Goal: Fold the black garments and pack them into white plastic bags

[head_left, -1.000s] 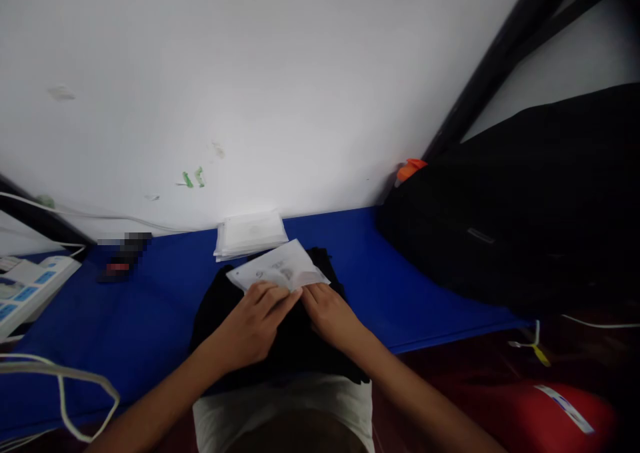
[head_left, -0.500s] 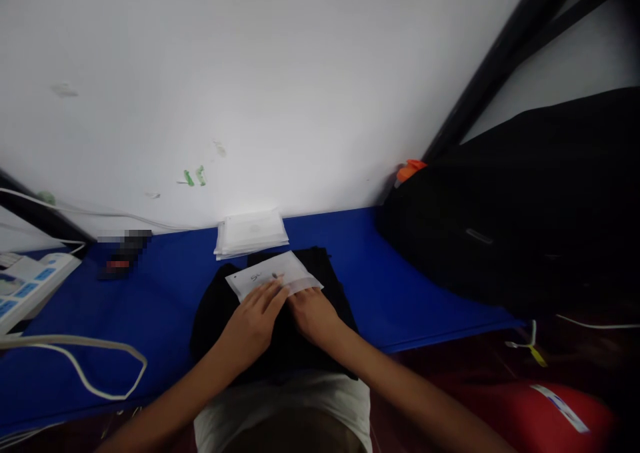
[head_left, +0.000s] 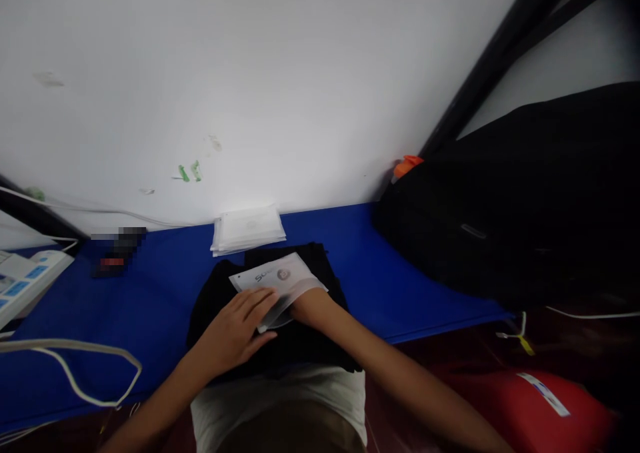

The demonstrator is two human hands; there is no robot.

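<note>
A frosted plastic pouch with dark lettering and a round mark lies tilted over folded black cloth. My left hand rests on the pouch's near left side, its fingers stretched out over the top and the thumb apart by the near corner. My right hand reaches into the pouch's opened mouth; its fingers are hidden inside. Farther back, against the wall, sits a stack of similar white pouches.
Everything stands on a blue surface. A large black bag fills the right, with an orange item behind it. At left are a white power strip, a pixelated dark object and a looped cable. A red object is below right.
My right hand has slid deeper into the pouch, whose mouth has widened. The left hand has shifted left and toward me, its thumb spreading away. The view has moved slightly.
</note>
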